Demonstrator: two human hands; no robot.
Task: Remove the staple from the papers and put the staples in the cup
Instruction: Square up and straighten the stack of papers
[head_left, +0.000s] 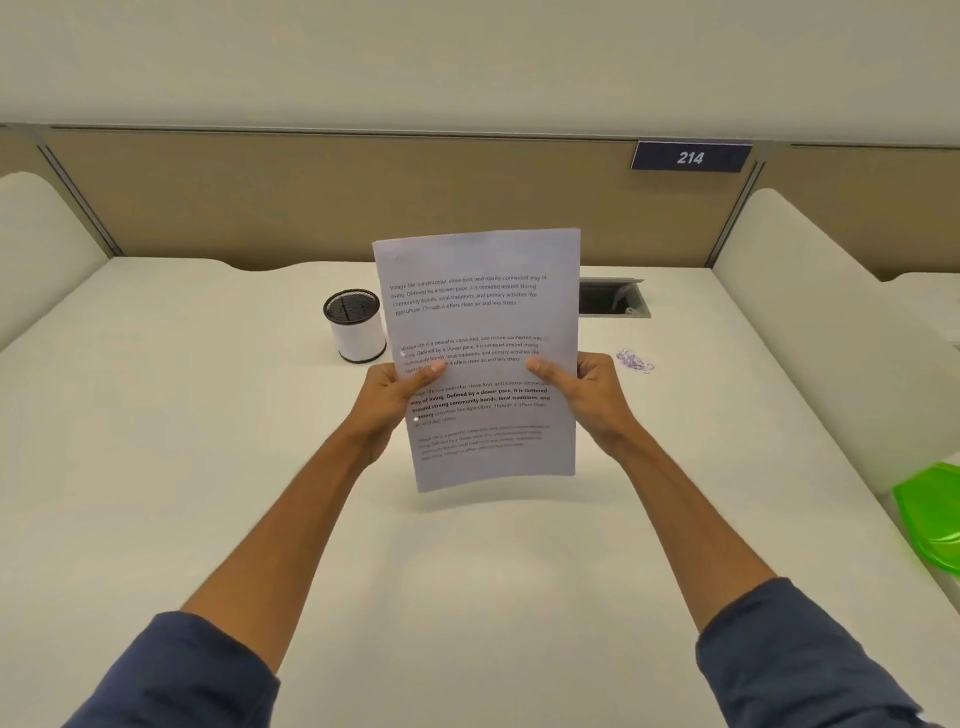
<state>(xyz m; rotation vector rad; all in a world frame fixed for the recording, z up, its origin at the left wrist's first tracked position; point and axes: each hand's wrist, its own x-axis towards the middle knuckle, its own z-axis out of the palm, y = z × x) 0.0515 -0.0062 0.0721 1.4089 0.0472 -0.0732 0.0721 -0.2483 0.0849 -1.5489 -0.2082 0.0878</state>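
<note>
Bench (182, 441): pale, filled most of the frame, tan partition (311, 197) behind it in the upper part. Sign (691, 157) reading 214 sat on the partition, upper right.

Papers (483, 322): held upright at centre frame, clear of the bench, printed side toward the camera, lower edge slightly curled. No staple could be made out on them.

Left hand (395, 400): grip closed on the papers' left edge, thumb on the front, fingers hidden behind. Right hand (587, 395): grip closed on the right edge in the same way.

Green object (930, 519): at the right edge of the frame, cut off.

Cup (356, 327): dark mesh rim, white side, standing on the bench just left of the papers; contents unclear.

Slot (613, 297): recessed in the bench, right of the papers' upper half.

Small purplish clump (635, 360): lay on the bench right of the right hand; too small to identify.
</note>
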